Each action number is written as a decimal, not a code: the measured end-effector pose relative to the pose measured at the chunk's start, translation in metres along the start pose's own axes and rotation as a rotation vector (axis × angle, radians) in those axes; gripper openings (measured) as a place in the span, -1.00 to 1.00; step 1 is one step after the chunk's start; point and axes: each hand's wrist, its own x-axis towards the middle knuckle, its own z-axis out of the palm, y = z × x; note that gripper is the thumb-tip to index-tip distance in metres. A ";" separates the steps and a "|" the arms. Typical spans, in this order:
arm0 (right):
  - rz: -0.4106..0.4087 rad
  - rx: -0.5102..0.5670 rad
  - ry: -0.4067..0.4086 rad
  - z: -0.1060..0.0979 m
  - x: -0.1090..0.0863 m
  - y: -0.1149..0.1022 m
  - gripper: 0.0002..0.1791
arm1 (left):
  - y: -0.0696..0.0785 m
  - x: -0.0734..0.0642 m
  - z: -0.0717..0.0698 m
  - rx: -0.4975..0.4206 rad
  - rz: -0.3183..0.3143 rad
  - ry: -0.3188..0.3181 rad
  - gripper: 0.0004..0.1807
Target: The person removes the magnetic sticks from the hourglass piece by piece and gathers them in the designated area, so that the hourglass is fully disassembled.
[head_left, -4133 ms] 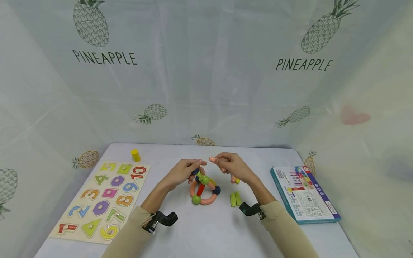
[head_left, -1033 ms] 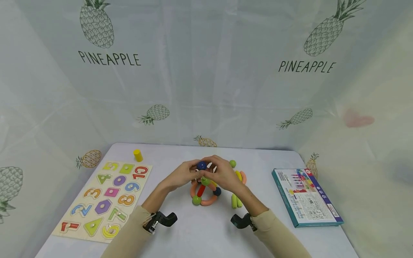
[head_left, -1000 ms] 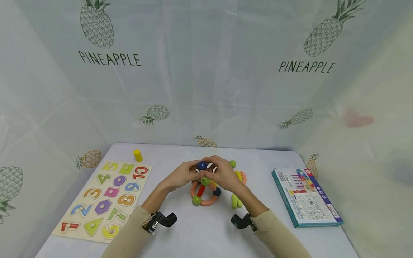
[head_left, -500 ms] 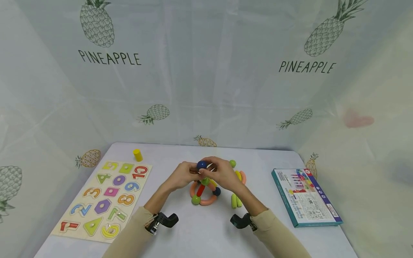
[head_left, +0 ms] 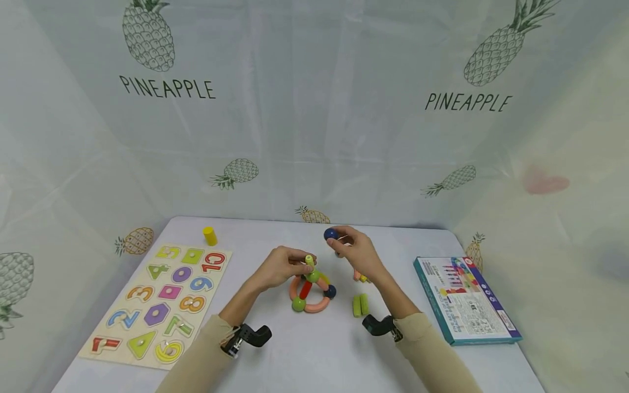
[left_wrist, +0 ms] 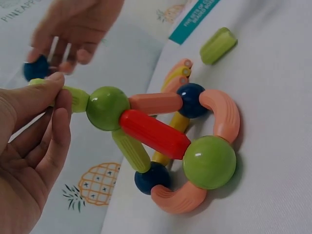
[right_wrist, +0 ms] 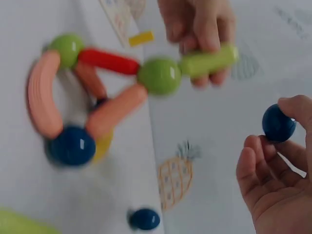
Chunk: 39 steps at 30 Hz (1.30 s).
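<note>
A frame of magnetic sticks and balls stands on the table, with salmon curved sticks, a red stick [left_wrist: 155, 134] and a green ball [left_wrist: 108, 108] at its peak. My left hand [head_left: 280, 268] pinches the light green stick [right_wrist: 209, 61] that rises from that peak ball. To the right and above, my right hand [head_left: 361, 255] holds a dark blue ball [head_left: 331, 233] between thumb and fingertips, apart from the stick's upper end. The same blue ball [right_wrist: 279, 123] shows in the right wrist view.
Right of the frame lie two green sticks [head_left: 360, 305], with salmon and yellow sticks [left_wrist: 179, 77] beyond. Another blue ball [right_wrist: 145, 219] rests on the table. A number puzzle board [head_left: 125, 337] and yellow cylinder [head_left: 209, 236] are left; a flat box [head_left: 467, 300] lies right.
Half a second ago both hands were together at the blue ball above the frame. My right hand has moved up and right with it, exposing the green stick's top; my left hand stays.
</note>
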 end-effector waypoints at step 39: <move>0.425 -0.413 0.031 -0.048 0.015 0.130 -0.42 | -0.003 -0.005 0.004 0.035 0.012 0.001 -0.68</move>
